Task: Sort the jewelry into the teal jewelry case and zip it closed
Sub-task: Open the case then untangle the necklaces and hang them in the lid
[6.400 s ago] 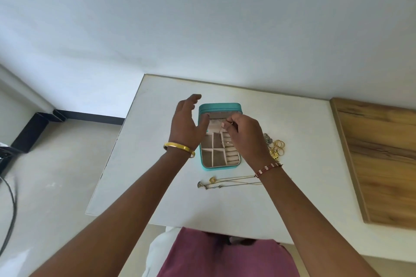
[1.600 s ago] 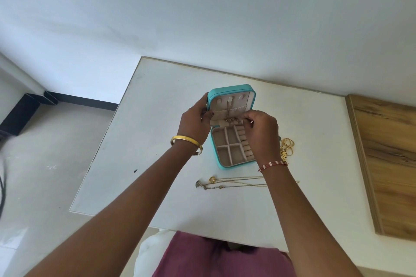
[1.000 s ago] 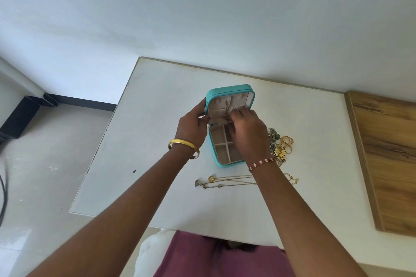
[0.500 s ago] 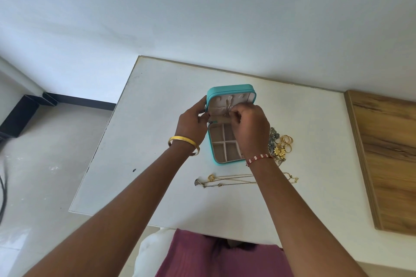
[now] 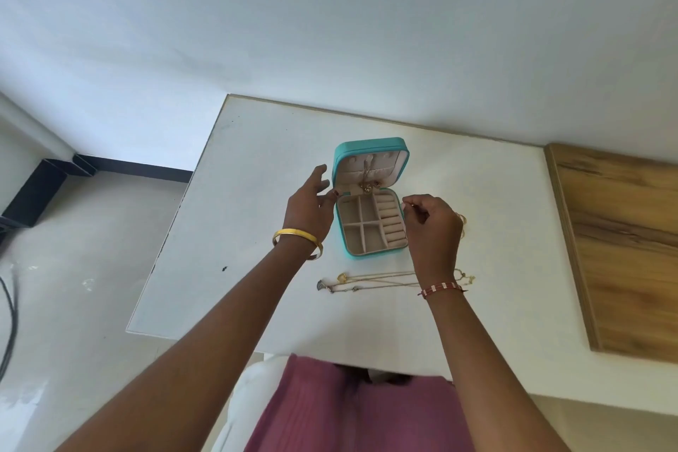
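Observation:
The teal jewelry case (image 5: 370, 254) stands open on the white table (image 5: 257, 165), lid upright. A gold necklace (image 5: 367, 183) hangs from a hook inside the lid, its pendant at the hinge. The beige compartments in the base look bare. My left hand (image 5: 310, 204) hovers just left of the case, fingers apart, holding nothing. My right hand (image 5: 433, 222) is just right of the case, fingers curled with fingertips pinched; whether they hold anything is unclear. Thin chain necklaces (image 5: 361, 281) lie in front of the case. My right hand hides most of a pile of gold rings (image 5: 463, 220).
A wooden board (image 5: 620, 246) lies along the table's right side. The table's left edge drops to the floor, where black cables (image 5: 9, 319) and a black frame (image 5: 36, 191) sit. The wall runs behind the table. Pink clothing (image 5: 352, 411) shows at the near edge.
Both hands have drawn away from the case lid: the left let go of the case, the right moved rightward off the hook. The necklace now hangs in the lid.

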`<state>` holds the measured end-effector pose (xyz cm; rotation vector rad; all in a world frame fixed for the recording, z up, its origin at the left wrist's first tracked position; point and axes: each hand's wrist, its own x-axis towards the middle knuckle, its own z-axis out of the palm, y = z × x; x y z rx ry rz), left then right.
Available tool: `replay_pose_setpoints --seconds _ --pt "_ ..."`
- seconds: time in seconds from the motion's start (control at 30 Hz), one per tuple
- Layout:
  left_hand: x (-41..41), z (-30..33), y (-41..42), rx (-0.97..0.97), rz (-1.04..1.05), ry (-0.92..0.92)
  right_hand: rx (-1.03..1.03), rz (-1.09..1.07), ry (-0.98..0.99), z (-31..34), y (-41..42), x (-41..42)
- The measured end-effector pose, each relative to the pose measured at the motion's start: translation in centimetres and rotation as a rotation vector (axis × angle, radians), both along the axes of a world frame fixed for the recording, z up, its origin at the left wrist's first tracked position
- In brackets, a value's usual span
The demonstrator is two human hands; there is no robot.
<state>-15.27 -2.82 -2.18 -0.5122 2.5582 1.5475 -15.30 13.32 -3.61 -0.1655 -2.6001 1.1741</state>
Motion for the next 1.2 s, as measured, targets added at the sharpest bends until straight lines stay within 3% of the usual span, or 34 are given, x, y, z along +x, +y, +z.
replay_pose_setpoints --seconds 0.3,0.37,0.53,0.7,0.83,1.2 --pt "2.7 -0.5 0.2 0.081 0.175 -0.019 -0.05 0.093 -0.141 -0.9 -0.7 3.3" --pt "8.4 3.0 2.0 0.043 0.07 0.008 -0.059 0.052 -0.16 1.6 1.2 9.7" --pt "10.5 0.8 2.9 0.014 0.043 -0.029 0.102 0.172 -0.337 -0.5 1.6 10.8" --pt "11.9 -0.4 4.3 -0.033 -0.021 -0.035 0.362 0.324 -0.329 -1.2 1.2 11.1" --pt "13.6 -1.2 4.8 -0.079 -0.032 0.011 0.477 0.367 -0.216 -1.6 0.4 11.4" --pt "14.6 -1.7 4.7 -0.181 -0.069 0.147 0.419 0.335 -0.224 -1.8 0.6 12.1"
